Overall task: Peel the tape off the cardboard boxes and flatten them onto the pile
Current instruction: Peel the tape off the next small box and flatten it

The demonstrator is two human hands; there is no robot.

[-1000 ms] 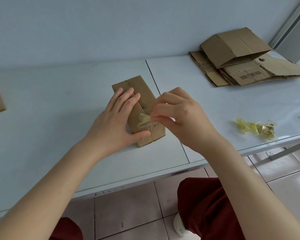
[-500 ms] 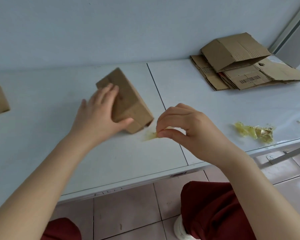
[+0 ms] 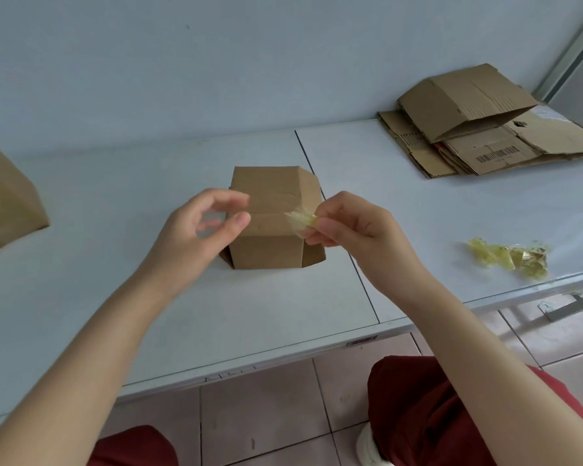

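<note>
A small brown cardboard box [image 3: 271,216] stands on the white table [image 3: 115,264] in the middle of the view, a strip of clear tape still across its top seam. My right hand [image 3: 347,227] pinches a crumpled piece of yellowish tape [image 3: 300,219] just at the box's right edge. My left hand [image 3: 199,230] hovers at the box's left side, fingers loosely curved with nothing in them. The pile of flattened cardboard [image 3: 485,136] lies at the far right of the table.
A wad of peeled yellowish tape [image 3: 512,257] lies near the table's front right edge. Another cardboard box [image 3: 4,203] sits at the far left, partly out of view. The wall runs behind the table. My knees and the tiled floor are below.
The box was turned by my left hand and now stands square with its taped seam up. My left hand has let go of it. My right hand rose to the box's right edge, still pinching the tape.
</note>
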